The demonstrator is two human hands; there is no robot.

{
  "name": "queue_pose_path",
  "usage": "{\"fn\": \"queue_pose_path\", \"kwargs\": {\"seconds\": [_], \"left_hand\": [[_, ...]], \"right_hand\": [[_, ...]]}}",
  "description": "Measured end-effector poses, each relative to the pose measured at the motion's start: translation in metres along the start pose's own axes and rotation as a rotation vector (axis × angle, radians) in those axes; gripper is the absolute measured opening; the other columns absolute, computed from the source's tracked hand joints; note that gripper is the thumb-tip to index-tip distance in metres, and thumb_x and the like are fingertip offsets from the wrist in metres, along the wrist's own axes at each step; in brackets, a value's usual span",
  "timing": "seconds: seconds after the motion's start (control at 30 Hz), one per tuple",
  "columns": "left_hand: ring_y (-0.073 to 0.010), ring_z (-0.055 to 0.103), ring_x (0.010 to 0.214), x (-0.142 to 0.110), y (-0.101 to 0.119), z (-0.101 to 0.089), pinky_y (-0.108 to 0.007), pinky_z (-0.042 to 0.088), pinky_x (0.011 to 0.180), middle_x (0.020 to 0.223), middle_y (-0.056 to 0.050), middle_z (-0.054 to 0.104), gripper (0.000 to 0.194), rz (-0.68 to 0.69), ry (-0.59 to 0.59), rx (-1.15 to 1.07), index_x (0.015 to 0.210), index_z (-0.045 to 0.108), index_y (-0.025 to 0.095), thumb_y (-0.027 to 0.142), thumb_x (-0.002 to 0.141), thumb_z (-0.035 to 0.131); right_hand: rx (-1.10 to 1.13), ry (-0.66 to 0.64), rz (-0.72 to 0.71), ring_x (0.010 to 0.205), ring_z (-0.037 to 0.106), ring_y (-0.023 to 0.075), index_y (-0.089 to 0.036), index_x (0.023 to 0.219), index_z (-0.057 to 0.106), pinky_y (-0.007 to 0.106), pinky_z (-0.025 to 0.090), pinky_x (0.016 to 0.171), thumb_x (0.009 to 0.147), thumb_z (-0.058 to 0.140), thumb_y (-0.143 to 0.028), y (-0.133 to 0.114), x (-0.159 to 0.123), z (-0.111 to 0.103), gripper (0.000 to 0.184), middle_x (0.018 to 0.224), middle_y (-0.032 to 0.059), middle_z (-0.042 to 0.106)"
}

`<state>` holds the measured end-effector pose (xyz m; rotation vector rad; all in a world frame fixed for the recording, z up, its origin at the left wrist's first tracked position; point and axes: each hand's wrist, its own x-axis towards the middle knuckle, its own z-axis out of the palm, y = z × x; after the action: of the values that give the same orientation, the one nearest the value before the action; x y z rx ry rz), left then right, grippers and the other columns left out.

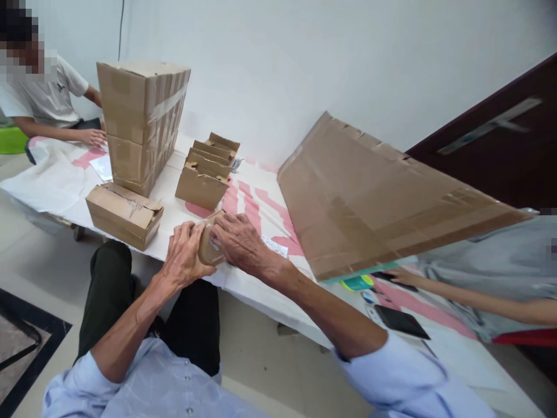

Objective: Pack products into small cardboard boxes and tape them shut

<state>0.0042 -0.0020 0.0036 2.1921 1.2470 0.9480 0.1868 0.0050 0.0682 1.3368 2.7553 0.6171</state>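
Note:
A small brown cardboard box (208,247) is at the table's front edge, between my two hands. My left hand (185,255) grips it from the left, with the thumb along its near side. The curled fingers of my right hand (239,239) press on its right and upper part; whether they pinch anything else is hidden. To the left lies a longer closed carton (124,212) with dark writing on top. Just beyond my hands stands an open cardboard box with dividers (202,183), its flaps upright.
A tall taped carton stack (126,116) stands at the back left, near a person's hand (92,137). A large cardboard panel (383,203) leans on the right. Beyond it are another person's arm (478,299), a phone (402,321) and a tape roll (357,283).

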Motion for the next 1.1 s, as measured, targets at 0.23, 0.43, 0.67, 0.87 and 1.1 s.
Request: {"fn": "queue_pose_path", "kwargs": {"seconds": [0.23, 0.43, 0.67, 0.87, 1.1], "left_hand": [[-0.0407, 0.05, 0.135, 0.0003, 0.0033, -0.0018, -0.058, 0.048, 0.111, 0.146, -0.017, 0.052, 0.108, -0.009, -0.02, 0.02, 0.156, 0.046, 0.021, 0.027, 0.059, 0.094], [-0.0409, 0.05, 0.135, -0.0003, 0.0015, -0.0008, -0.059, 0.048, 0.11, 0.145, -0.015, 0.053, 0.107, -0.001, -0.004, 0.012, 0.156, 0.046, 0.025, 0.03, 0.06, 0.093], [-0.0405, 0.051, 0.134, -0.0001, 0.0019, -0.0017, -0.059, 0.048, 0.111, 0.144, -0.015, 0.053, 0.108, -0.001, -0.005, 0.006, 0.155, 0.047, 0.025, 0.028, 0.059, 0.095], [-0.0407, 0.05, 0.135, 0.0, 0.0034, -0.0037, -0.058, 0.048, 0.111, 0.146, -0.016, 0.052, 0.108, -0.009, -0.029, 0.02, 0.155, 0.046, 0.022, 0.028, 0.059, 0.095], [-0.0405, 0.051, 0.133, 0.0002, 0.0003, -0.0021, -0.058, 0.049, 0.11, 0.144, -0.015, 0.053, 0.106, 0.006, 0.0, 0.021, 0.153, 0.047, 0.023, 0.027, 0.058, 0.094]], "right_hand": [[-0.023, -0.053, -0.023, 0.099, 0.05, 0.0292, -0.015, 0.103, 0.073, 0.04, 0.031, 0.081, 0.098, 0.055, -0.007, 0.0003, 0.0033, -0.0011, 0.02, 0.101, 0.0141, 0.07], [-0.035, -0.046, -0.019, 0.1, 0.05, 0.0305, -0.015, 0.103, 0.073, 0.041, 0.032, 0.08, 0.097, 0.054, -0.005, -0.0017, 0.0022, -0.0025, 0.021, 0.101, 0.0142, 0.07], [0.001, -0.049, -0.018, 0.1, 0.051, 0.0302, -0.015, 0.104, 0.073, 0.04, 0.032, 0.08, 0.099, 0.056, -0.008, 0.0012, 0.0034, 0.0001, 0.019, 0.1, 0.0139, 0.07], [-0.037, -0.048, -0.048, 0.1, 0.051, 0.0309, -0.015, 0.104, 0.074, 0.041, 0.033, 0.081, 0.097, 0.053, -0.005, -0.0001, 0.0031, -0.0029, 0.024, 0.098, 0.0152, 0.07], [0.034, -0.003, -0.008, 0.101, 0.052, 0.0309, -0.013, 0.103, 0.075, 0.041, 0.035, 0.085, 0.098, 0.053, -0.008, 0.0004, -0.0041, -0.0009, 0.023, 0.1, 0.0158, 0.07]]}}
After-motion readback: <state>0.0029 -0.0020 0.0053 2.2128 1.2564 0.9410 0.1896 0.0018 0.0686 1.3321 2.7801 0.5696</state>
